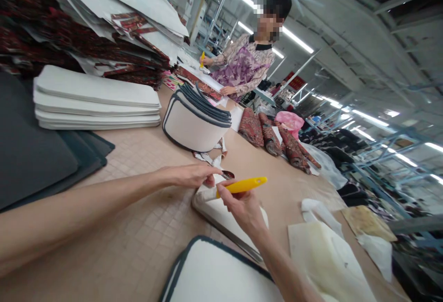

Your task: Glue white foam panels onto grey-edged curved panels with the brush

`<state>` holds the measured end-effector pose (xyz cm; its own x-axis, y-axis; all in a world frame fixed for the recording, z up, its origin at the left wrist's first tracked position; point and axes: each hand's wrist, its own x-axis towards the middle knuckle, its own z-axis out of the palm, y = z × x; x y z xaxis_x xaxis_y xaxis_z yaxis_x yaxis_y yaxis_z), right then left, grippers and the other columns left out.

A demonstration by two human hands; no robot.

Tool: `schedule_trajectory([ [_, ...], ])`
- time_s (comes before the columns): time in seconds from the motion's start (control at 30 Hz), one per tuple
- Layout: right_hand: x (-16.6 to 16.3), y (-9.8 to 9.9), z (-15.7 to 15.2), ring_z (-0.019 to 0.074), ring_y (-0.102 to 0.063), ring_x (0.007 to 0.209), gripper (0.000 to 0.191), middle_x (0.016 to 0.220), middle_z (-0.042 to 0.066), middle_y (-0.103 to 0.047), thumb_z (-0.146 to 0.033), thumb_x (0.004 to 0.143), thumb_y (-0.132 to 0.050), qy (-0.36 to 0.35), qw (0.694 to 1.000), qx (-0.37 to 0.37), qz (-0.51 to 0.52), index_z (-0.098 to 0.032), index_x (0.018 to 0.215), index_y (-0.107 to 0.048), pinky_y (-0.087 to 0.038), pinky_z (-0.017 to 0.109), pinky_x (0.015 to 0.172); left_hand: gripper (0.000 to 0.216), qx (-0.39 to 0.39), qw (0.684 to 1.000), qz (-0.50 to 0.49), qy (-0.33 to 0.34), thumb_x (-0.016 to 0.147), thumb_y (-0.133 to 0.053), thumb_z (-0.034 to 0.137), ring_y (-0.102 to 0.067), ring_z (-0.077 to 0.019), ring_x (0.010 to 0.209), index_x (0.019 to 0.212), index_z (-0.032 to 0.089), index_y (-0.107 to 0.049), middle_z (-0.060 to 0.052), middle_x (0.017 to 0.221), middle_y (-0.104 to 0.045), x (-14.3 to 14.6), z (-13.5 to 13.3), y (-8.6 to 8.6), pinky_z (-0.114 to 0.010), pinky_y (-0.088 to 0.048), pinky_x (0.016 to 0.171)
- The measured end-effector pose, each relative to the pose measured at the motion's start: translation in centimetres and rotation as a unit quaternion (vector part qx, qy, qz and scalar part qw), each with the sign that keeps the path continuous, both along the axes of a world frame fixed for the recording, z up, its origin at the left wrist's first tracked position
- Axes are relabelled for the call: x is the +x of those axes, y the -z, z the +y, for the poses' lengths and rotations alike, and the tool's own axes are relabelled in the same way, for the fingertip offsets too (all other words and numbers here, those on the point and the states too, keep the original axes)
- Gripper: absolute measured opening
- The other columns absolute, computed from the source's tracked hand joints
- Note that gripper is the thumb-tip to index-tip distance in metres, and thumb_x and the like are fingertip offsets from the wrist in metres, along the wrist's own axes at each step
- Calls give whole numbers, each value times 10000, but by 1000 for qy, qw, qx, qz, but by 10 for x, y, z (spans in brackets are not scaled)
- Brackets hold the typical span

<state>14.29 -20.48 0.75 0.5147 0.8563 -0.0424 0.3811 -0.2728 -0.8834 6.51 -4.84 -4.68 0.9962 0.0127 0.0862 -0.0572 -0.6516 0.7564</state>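
My right hand (242, 205) is closed round a brush with a yellow handle (247, 185), its tip resting on a flat white panel with a dark edge (221, 216) on the table. My left hand (192, 175) lies on the far end of that panel, fingers curled, pinching a small dark patterned bit (228, 174) at its tip. A second white panel with a dark border (214, 274) lies nearest to me.
A stack of curved white panels with dark trim (195, 124) stands behind my hands. White foam sheets (97, 103), dark sheets (34, 150) and patterned fabric piles (90, 30) fill the left. Patterned rolls (273, 140) lie at right. Another person (247, 62) works further along the table.
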Motion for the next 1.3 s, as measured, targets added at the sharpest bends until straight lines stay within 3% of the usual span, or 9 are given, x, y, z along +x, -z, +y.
schedule_trajectory([
  [0.17, 13, 4, -19, 96, -377, 483, 210, 517, -48, -443, -378, 691, -585, 17, 1000, -15, -17, -171, 659, -588, -308, 227, 476, 411, 7, 1000, 7, 0, 797, -379, 6, -596, -146, 827, 1159, 154, -505, -48, 928, -660, 0, -3, 3, -214, -444, 741],
  [0.37, 56, 5, -101, 111, -399, 489, 235, 520, -40, -458, -406, 670, -611, 118, 989, -57, -74, -171, 662, -610, -325, 234, 473, 439, 30, 999, 13, -3, 735, -373, -21, -589, -174, 862, 1111, 139, -534, -69, 953, -646, -3, -6, 1, -237, -440, 762],
  [0.5, 78, 1, -151, 136, -468, 519, 271, 535, -22, -507, -432, 634, -642, 186, 976, -65, -93, -162, 650, -620, -383, 250, 505, 496, 49, 999, 17, 10, 701, -450, 45, -579, -193, 891, 1183, 154, -491, -55, 975, -628, -7, -10, -11, -266, -429, 809],
  [0.63, 86, -8, -177, 139, -469, 510, 318, 519, -19, -508, -467, 606, -657, 229, 967, -57, -100, -154, 639, -616, -394, 262, 508, 681, 89, 993, 75, 15, 655, -631, 203, -556, -229, 962, 1290, 148, -391, -67, 1063, -597, -13, -15, -27, -285, -421, 841],
  [0.73, 83, -18, -178, 119, -435, 504, 316, 532, -30, -492, -467, 646, -647, 247, 962, -46, -108, -154, 686, -627, -368, 247, 497, 818, 114, 989, 94, 21, 600, -712, 259, -513, -254, 1059, 1330, 164, -356, -89, 1190, -538, -17, -19, -30, -293, -395, 897],
  [0.83, 77, -25, -169, 101, -395, 481, 324, 535, -42, -477, -471, 684, -639, 261, 959, 5, -108, -159, 768, -642, -325, 230, 453, 866, 136, 986, 90, 33, 585, -710, 195, -485, -254, 1101, 1362, 176, -329, -103, 1272, -472, -19, -20, -28, -274, -384, 913],
  [0.97, 75, -26, -157, 113, -442, 514, 344, 575, -28, -520, -466, 690, -657, 242, 965, 57, -86, -160, 848, -658, -363, 234, 472, 832, 128, 986, 98, 40, 594, -704, 191, -526, -242, 1019, 1349, 176, -356, -86, 1148, -551, -18, -16, -27, -261, -420, 839],
  [1.17, 80, -26, -154, 132, -488, 540, 368, 606, -9, -557, -469, 702, -655, 227, 969, 34, -89, -153, 891, -668, -400, 261, 522, 752, 104, 989, 91, 47, 595, -709, 210, -548, -219, 914, 1284, 164, -413, -48, 1012, -583, -15, -9, -31, -239, -422, 757],
  [1.3, 85, -19, -145, 119, -443, 467, 369, 511, -37, -490, -489, 677, -659, 241, 967, 16, -79, -141, 799, -655, -366, 250, 457, 527, 115, 990, 69, 37, 626, -632, 176, -550, -210, 837, 1134, 161, -490, -36, 928, -580, -16, -8, -29, -242, -418, 718],
])
